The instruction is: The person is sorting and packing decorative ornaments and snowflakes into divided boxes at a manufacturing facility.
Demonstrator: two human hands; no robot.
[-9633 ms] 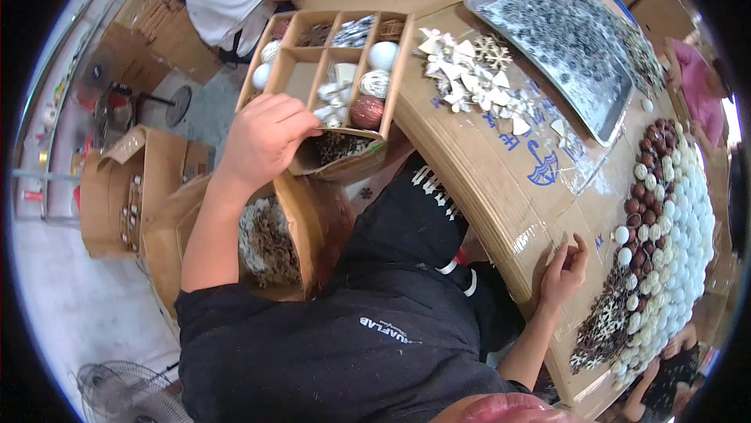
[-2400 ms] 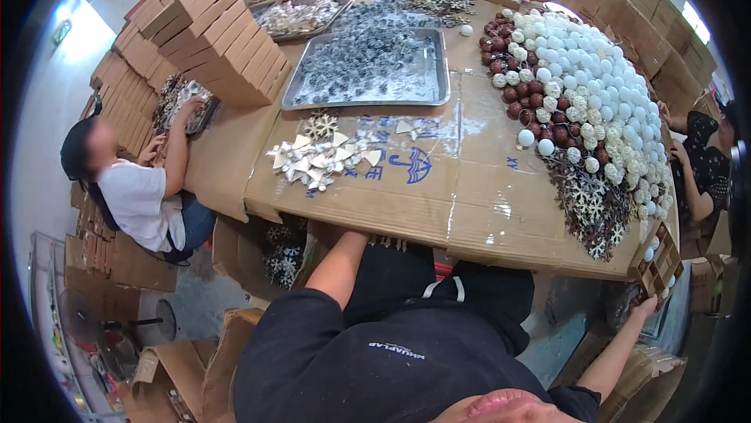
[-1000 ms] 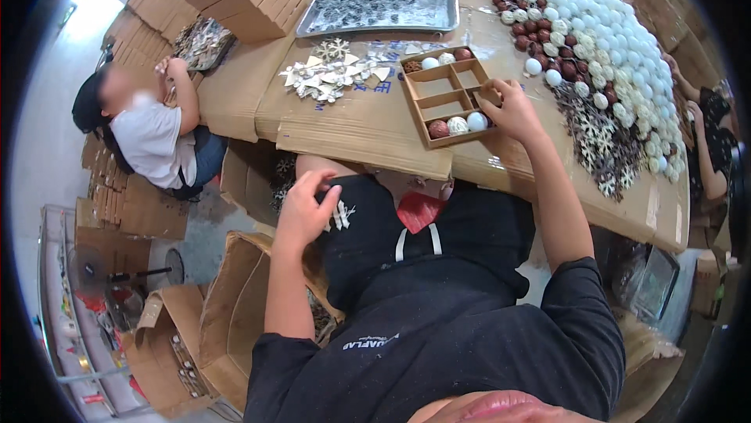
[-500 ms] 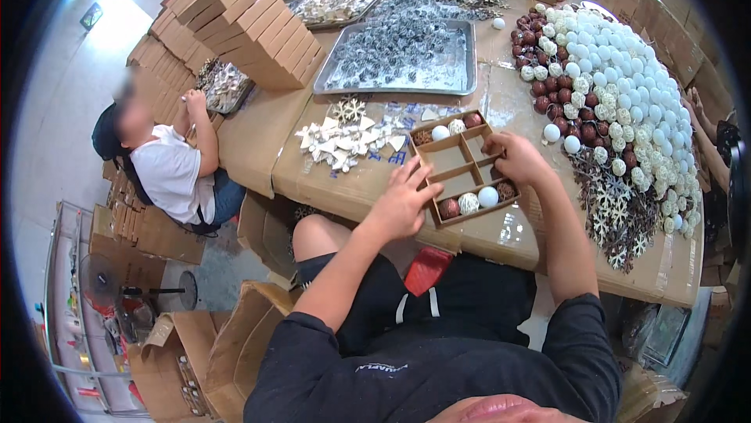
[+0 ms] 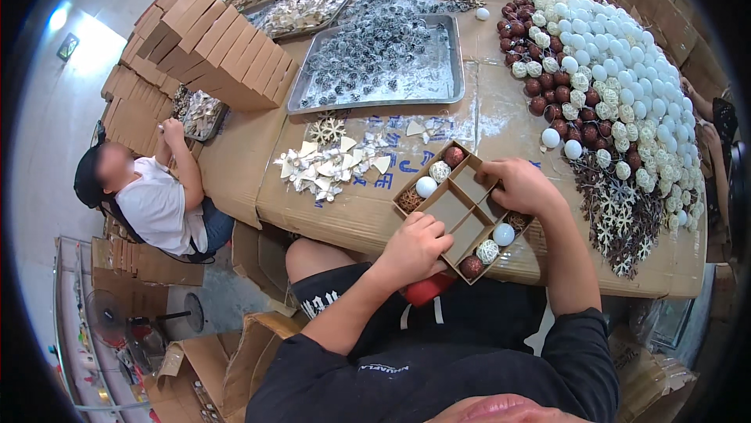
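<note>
A shallow brown divided box (image 5: 446, 210) is held slanted over the near edge of the table. Ball ornaments fill its two end rows: in the far-left row a brown twig ball (image 5: 409, 201), a white ball (image 5: 426, 187), a white woven ball and a dark red ball; in the near-right row similar balls. The middle compartments I can see into hold nothing. My left hand (image 5: 415, 249) is closed on the near-left rim, fingers curled. My right hand (image 5: 518, 187) grips the far-right side, fingertips reaching inside and hiding part of a compartment.
White wooden pieces (image 5: 332, 169) lie left of the box. Behind stands a metal tray (image 5: 458, 55) of frosted pinecones. Balls (image 5: 626, 79) and snowflakes (image 5: 618, 220) are heaped right. Stacked cartons (image 5: 227, 51) and a seated co-worker (image 5: 160, 196) are left; other people work across the table.
The box has come nearer to me and turned counterclockwise, both hands moving with it. My left fingers, stretched over it before, are now curled at its rim. The view has shifted slightly.
</note>
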